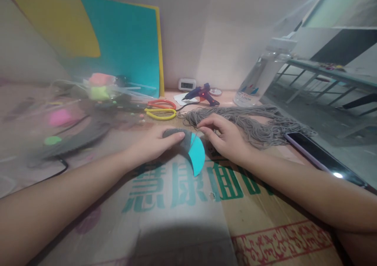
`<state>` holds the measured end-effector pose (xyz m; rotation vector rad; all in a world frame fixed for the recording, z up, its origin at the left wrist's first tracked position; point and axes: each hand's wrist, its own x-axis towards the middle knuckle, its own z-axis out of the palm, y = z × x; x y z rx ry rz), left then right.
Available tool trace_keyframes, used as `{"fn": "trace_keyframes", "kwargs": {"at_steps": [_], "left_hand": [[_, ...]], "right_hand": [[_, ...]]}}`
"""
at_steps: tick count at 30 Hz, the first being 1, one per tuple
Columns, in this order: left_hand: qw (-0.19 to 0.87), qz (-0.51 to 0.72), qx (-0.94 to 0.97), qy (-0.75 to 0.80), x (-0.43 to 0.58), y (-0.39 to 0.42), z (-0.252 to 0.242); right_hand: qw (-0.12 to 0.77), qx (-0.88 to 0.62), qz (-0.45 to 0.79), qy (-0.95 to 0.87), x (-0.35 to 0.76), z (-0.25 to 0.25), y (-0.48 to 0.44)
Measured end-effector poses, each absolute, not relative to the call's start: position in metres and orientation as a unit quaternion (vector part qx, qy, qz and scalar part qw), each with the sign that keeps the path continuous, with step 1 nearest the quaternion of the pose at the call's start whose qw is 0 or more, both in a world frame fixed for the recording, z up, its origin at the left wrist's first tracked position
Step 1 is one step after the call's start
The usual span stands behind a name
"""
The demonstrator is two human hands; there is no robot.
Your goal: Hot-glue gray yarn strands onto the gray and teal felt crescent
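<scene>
A crescent-shaped piece (197, 156) shows bright turquoise at its right end, while its left part is covered in grey yarn. My left hand (163, 140) grips the covered part, thumb on top and fingers hidden beneath. To the right, my right hand (222, 135) pinches a strand of grey yarn (194, 137) between thumb and fingertips. That strand runs down to the turquoise surface near where the covering ends. Behind my right hand lies a loose heap of grey yarn (256, 122).
Scissors (160, 110) with red and yellow handles lie behind my left hand. A glue gun (203, 94), a small digital clock (187, 84) and a clear bottle (256, 77) stand along the wall. On the right is a phone (321, 156); turquoise sheet (126, 42) leans back left. Printed cardboard (182, 226) covers the table.
</scene>
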<state>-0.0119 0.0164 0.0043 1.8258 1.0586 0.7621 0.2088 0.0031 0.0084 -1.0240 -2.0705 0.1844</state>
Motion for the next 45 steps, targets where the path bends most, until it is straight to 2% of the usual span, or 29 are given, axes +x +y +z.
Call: {"fn": "trace_keyframes", "kwargs": {"at_steps": [21,37,39,43,45], "left_hand": [[0.391,0.277,0.789,0.386,-0.015,0.0187,0.0035],[0.488,0.278,0.742,0.366,-0.0145,0.0135,0.0036],[0.501,0.283,0.724,0.381,-0.0144,0.0134,0.0021],[0.498,0.316,0.688,0.422,-0.0137,0.0128,0.0006],[0.485,0.326,0.681,0.443,-0.013,0.0123,0.001]], "right_hand": [[0.387,-0.402,0.11,-0.823,0.2029,0.0086,0.0041],[0.325,-0.344,0.245,-0.846,0.2046,0.0037,0.0046],[0.347,-0.354,0.252,-0.831,0.2053,0.0038,0.006],[0.465,-0.412,0.251,-0.743,0.2078,0.005,0.0081],[0.486,-0.431,0.256,-0.716,0.2086,0.0069,0.0068]]}}
